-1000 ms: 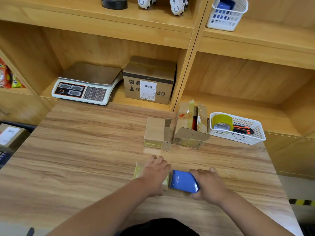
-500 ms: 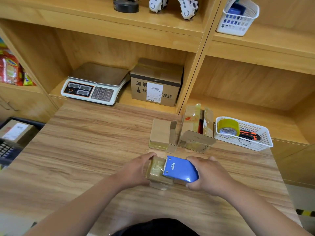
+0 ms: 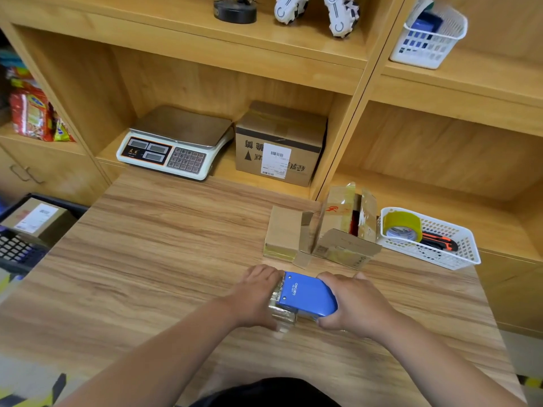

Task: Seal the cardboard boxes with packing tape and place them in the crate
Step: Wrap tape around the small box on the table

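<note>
Currently your right hand is clenched round the rear of the blue tape dispenser, which lies on top of the small cardboard box near the front middle of the table. Your left hand grasps the box's left end, its fingers curled over it just beside the dispenser's toothed front. The box sits between and beneath both hands, so little of it shows, only a glossy near-left corner. You cannot make out its top, nor whether tape runs from the dispenser onto it. Just behind your hands stand a closed box and an open-flapped box, touching each other. A white basket to their right holds a tape roll and an orange-and-black knife. At the left edge the dark crate is cut off by the frame, with one labelled box inside.
</note>
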Demonstrator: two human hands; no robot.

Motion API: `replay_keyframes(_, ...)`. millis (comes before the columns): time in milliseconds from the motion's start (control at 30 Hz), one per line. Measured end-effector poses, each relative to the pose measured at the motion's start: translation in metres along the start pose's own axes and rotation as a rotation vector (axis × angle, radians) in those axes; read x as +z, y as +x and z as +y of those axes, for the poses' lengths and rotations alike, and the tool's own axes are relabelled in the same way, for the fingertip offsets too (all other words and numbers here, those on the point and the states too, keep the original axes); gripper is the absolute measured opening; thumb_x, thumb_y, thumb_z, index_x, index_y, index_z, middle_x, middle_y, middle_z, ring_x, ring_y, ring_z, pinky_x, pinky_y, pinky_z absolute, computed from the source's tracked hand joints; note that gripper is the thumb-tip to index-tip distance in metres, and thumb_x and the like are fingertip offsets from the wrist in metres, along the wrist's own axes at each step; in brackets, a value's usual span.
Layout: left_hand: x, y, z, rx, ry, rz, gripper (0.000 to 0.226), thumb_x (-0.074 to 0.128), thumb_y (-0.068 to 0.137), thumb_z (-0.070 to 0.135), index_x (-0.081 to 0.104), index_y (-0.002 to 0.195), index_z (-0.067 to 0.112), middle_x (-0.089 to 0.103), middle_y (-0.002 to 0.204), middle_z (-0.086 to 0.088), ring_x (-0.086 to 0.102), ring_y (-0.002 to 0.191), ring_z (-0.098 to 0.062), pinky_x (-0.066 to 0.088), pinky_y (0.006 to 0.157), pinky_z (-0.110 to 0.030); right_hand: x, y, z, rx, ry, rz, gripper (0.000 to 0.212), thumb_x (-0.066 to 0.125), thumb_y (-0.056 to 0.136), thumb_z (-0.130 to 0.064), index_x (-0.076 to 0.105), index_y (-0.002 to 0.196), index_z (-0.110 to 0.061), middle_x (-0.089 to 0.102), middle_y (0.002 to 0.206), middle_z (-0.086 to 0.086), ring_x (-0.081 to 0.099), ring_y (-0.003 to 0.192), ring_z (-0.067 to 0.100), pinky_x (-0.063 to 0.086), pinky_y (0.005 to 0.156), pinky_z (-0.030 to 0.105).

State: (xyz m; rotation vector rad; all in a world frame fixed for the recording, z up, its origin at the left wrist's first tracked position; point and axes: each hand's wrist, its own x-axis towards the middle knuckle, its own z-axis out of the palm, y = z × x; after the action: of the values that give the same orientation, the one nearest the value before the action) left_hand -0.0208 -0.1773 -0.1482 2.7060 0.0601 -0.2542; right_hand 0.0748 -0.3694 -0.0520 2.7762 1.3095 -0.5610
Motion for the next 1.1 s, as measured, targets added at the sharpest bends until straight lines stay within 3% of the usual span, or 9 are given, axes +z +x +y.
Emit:
replay_keyframes(133, 0.004, 0.003, -0.006, 0.005, -0.008, 0.033, 0.102, 0.074, 0.051, 0.065, 0.035, 0.134, 0.02, 0.04, 0.123, 0.005, 0.032, 0.115, -0.015, 0.023, 0.103, -0.027, 0.002, -0.001, 0.004, -0.026, 0.01, 0.011, 0.048, 0.062, 0.065, -0.056, 0.046, 0.104, -0.035, 0.06, 0.091, -0.012, 0.047, 0.072, 0.01, 0.024, 0.075, 0.025)
replay_keyframes(300, 0.003, 0.006, -0.006, -0.011, -0.012, 0.023, 0.104, 0.074, 0.05, 0.064, 0.033, 0.138, 0.024, 0.04, 0.124, 0.007, 0.033, 0.115, -0.014, 0.024, 0.103, -0.024, 0.001, -0.01, 0.012, -0.033, 0.065, 0.008, 0.05, 0.062, 0.063, -0.059, 0.045, 0.104, -0.037, 0.059, 0.09, -0.014, 0.039, 0.069, 0.005, 0.021, 0.068, 0.011)
replay_keyframes(633, -0.001, 0.005, -0.004, -0.018, 0.016, -0.047, 0.107, 0.068, 0.051, 0.065, 0.028, 0.142, 0.025, 0.036, 0.132, 0.006, 0.029, 0.123, -0.017, 0.023, 0.112, -0.032, -0.004, -0.052, 0.071, 0.082, 0.088, -0.084, 0.055, 0.059, 0.06, -0.062, 0.044, 0.11, -0.048, 0.058, 0.096, -0.027, 0.036, 0.082, 0.004, 0.03, 0.066, 0.014)
replay_keyframes(800, 0.001, 0.006, -0.004, -0.01, 0.035, -0.036, 0.106, 0.07, 0.052, 0.064, 0.028, 0.142, 0.024, 0.036, 0.131, 0.006, 0.029, 0.123, -0.017, 0.022, 0.111, -0.031, 0.004, -0.048, 0.074, 0.063, 0.042, -0.083, 0.054, 0.06, 0.061, -0.061, 0.042, 0.11, -0.048, 0.057, 0.096, -0.027, 0.037, 0.08, 0.006, 0.023, 0.064, 0.012)
replay_keyframes(1000, 0.002, 0.001, 0.001, 0.005, 0.095, 0.0, 0.105, 0.07, 0.057, 0.06, 0.025, 0.144, 0.023, 0.033, 0.137, 0.005, 0.026, 0.127, -0.017, 0.017, 0.112, -0.03, 0.016, -0.04, 0.072, 0.04, -0.012, -0.058, 0.047, 0.059, 0.063, -0.056, 0.046, 0.105, -0.041, 0.056, 0.088, -0.019, 0.037, 0.066, 0.002, 0.019, 0.067, 0.01)
replay_keyframes(1100, 0.0, -0.002, 0.004, 0.033, 0.216, 0.004, 0.115, 0.066, 0.058, 0.066, 0.015, 0.148, 0.016, 0.027, 0.144, 0.0, 0.015, 0.136, -0.019, 0.001, 0.117, -0.036, 0.019, -0.039, 0.074, 0.041, 0.0, -0.051, 0.045, 0.06, 0.062, -0.056, 0.045, 0.102, -0.041, 0.053, 0.083, -0.019, 0.037, 0.065, 0.002, 0.019, 0.068, 0.01)
